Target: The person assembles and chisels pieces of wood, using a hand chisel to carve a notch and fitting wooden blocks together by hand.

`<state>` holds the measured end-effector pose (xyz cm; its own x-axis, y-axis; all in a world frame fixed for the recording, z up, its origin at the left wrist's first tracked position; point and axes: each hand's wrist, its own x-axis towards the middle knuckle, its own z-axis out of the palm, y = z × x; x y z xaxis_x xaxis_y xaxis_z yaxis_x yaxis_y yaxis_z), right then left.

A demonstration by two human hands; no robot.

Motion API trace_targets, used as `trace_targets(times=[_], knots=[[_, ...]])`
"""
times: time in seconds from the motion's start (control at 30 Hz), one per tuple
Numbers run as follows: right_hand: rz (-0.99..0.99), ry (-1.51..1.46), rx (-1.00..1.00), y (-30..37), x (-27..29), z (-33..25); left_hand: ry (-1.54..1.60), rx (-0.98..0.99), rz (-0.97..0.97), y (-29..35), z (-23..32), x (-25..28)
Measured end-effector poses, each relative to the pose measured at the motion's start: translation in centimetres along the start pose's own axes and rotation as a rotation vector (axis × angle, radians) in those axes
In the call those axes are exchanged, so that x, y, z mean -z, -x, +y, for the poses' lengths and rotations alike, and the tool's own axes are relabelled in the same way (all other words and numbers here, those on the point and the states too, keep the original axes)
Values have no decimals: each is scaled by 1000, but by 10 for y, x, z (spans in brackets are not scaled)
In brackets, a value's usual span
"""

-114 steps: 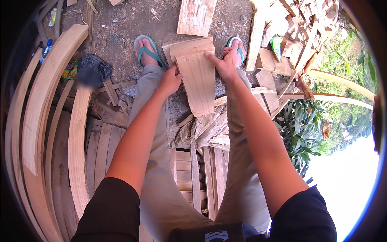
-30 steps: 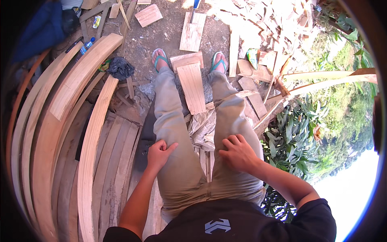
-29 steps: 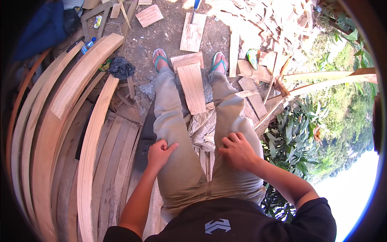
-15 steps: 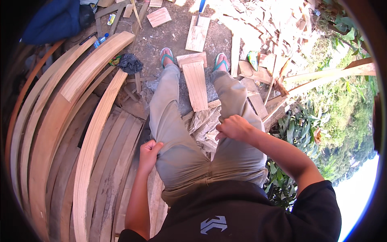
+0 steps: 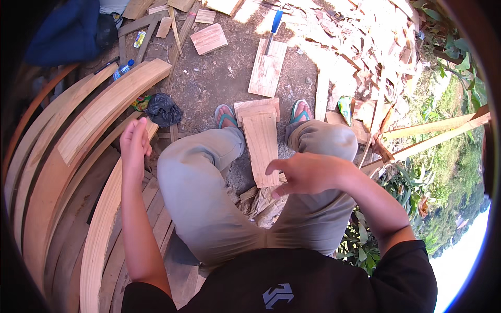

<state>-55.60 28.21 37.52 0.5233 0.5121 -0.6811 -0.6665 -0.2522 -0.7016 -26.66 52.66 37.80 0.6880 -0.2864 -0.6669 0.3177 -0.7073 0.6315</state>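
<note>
My left hand [image 5: 135, 143] is raised beside my left knee, in front of the curved wooden boards. Its fingers are loosely bent and apart, with nothing held. My right hand [image 5: 308, 175] hovers over my right thigh, thumb and fingers spread and empty. Between my feet lies a tapered wooden block [image 5: 261, 146], its far end against a flat wooden piece [image 5: 255, 107]. Farther off, a blue-handled chisel [image 5: 276, 25] stands with its blade at a rectangular board [image 5: 267, 68].
Long curved planks [image 5: 99, 112] stack along the left. A black plastic bag [image 5: 163, 110] and a water bottle [image 5: 123, 69] sit by their far ends. Wood scraps [image 5: 209, 39] and shavings [image 5: 344, 31] litter the ground. Long strips [image 5: 428, 128] and plants [image 5: 376, 208] border the right.
Both hands have let go of the trouser fabric and opened. The left hand has risen up and left. My knees are more bent, and the view has shifted.
</note>
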Motion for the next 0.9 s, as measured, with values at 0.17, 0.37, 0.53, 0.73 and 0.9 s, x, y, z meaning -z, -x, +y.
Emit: trace_targets(times=[0.17,0.37,0.53,0.73,0.9], knots=[[773,674,12,-102,97,57,-282,-306,-172,-181,-17,-45],[716,696,81,-138,111,59,-673,-436,-523,-247,-25,-96],[656,653,-166,-149,108,72,-684,-460,-513,-255,-49,-96],[744,627,-43,-165,120,80,-588,-463,-528,-242,-71,-97],[722,858,-325,-187,115,85,-553,-439,-628,-242,-91,-105]])
